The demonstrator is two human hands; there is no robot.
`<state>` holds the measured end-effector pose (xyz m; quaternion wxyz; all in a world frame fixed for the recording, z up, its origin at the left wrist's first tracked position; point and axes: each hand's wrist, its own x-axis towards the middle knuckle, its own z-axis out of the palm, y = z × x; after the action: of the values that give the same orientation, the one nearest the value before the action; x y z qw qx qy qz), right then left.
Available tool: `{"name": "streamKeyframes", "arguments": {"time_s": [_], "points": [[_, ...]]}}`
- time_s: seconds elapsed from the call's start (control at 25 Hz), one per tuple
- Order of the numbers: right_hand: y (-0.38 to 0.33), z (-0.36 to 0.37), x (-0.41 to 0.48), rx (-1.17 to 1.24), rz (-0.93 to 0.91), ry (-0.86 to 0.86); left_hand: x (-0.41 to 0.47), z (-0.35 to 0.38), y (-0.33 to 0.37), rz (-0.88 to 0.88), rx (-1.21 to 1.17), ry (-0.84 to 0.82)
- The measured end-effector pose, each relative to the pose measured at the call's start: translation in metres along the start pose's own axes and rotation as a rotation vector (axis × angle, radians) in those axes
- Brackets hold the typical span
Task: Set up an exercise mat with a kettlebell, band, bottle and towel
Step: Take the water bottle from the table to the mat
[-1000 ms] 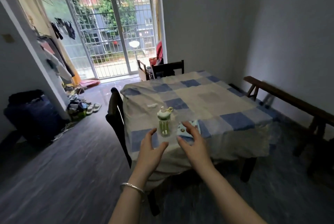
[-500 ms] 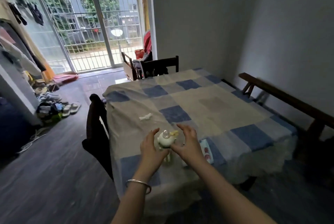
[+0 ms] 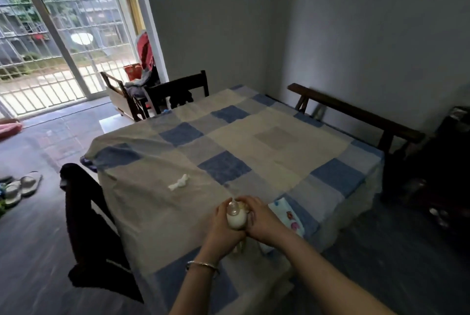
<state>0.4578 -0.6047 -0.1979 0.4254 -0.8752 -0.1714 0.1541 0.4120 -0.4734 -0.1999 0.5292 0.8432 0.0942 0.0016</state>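
Hands [image 3: 220, 225] [image 3: 263, 221] around bottle [image 3: 236, 218], checked tablecloth [image 3: 277, 136] beneath.

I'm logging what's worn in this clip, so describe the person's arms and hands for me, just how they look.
Both forearms are bare, with no sleeves in view and no gloves on the left hand or the right hand. A thin silver-coloured bangle circles the left wrist. The right wrist carries nothing. Whether there are any rings is too small to tell.

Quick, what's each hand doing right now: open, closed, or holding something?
Left hand: holding the bottle, curled round its left side.
Right hand: holding the same bottle, wrapped round its right side.
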Motion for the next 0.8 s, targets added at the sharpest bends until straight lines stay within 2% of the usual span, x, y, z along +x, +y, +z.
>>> {"name": "streamKeyframes", "arguments": {"time_s": [0.16, 0.28, 0.48, 0.68, 0.8], "points": [[-0.001, 0.002, -0.007, 0.035, -0.009, 0.069, 0.002, 0.0, -0.005, 0.059, 0.084, -0.018], [0.0, -0.001, -0.015, 0.017, -0.012, 0.113, 0.001, -0.006, -0.002, 0.129, 0.109, -0.097], [-0.007, -0.027, -0.055, 0.046, -0.021, 0.289, -0.005, -0.003, 0.032, 0.291, 0.117, -0.195], [-0.002, -0.075, -0.132, 0.043, -0.012, 0.493, -0.033, 0.044, 0.092, 0.44, 0.134, -0.304], [0.008, -0.101, -0.217, 0.027, 0.037, 0.623, -0.085, 0.088, 0.131, 0.546, 0.144, -0.422]]}}
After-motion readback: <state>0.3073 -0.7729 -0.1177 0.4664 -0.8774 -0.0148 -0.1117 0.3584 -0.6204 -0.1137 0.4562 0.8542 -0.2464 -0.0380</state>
